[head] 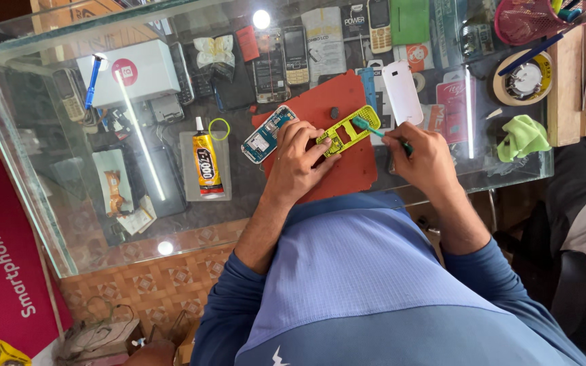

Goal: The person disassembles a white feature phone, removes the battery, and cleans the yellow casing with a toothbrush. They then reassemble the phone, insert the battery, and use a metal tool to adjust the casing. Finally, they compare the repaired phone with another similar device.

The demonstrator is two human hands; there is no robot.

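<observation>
Head view: your left hand (298, 159) pins one yellow phone frame (347, 130) flat on the red work mat (347, 102), fingers pressed together over the frame's near end. Your right hand (423, 154) pinches one teal toothbrush (373, 129) by its handle, and the bristles touch the frame's far edge, just beyond your left fingertips. One exposed phone circuit board (266, 134) lies just left of your holding hand, touching the mat's edge. One white back cover (402, 92) sits beyond the brush, one glue tube (206, 160) well left of the grip.

Risk, as judged: hard brush strokes could skid the light frame from under your fingers, or flick the small dark part (334, 112) off the mat beyond the frame.
</observation>
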